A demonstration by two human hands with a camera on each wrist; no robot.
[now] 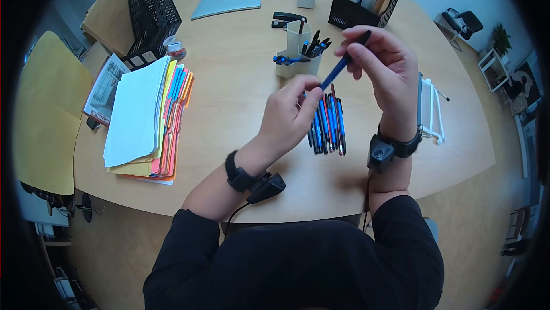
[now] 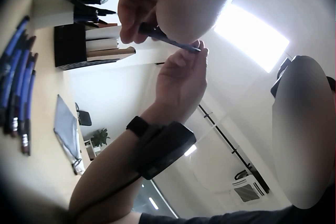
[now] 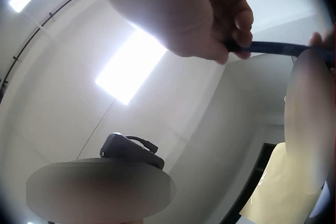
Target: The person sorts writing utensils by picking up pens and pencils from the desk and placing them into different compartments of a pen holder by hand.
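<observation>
In the head view a blue pen [image 1: 337, 71] with a black end slants between both hands above the desk. The left hand [image 1: 292, 109] pinches its lower end; the right hand [image 1: 387, 69] holds the black upper end between thumb and fingers. The left wrist view also shows the pen [image 2: 170, 40] spanning the two hands. Below them a row of blue and dark pens and pencils [image 1: 326, 126] lies side by side on the desk. Just behind stands a white pen holder [image 1: 298, 40] containing several pens, with some blue ones lying across its front part.
Papers and coloured folders [image 1: 134, 115] are stacked at the left, near a tape dispenser [image 1: 175, 49]. A laptop [image 1: 227, 4], a stapler [image 1: 281, 20] and a black file box [image 1: 358, 15] stand toward the back. A white-framed object [image 1: 433, 109] lies right of the right hand.
</observation>
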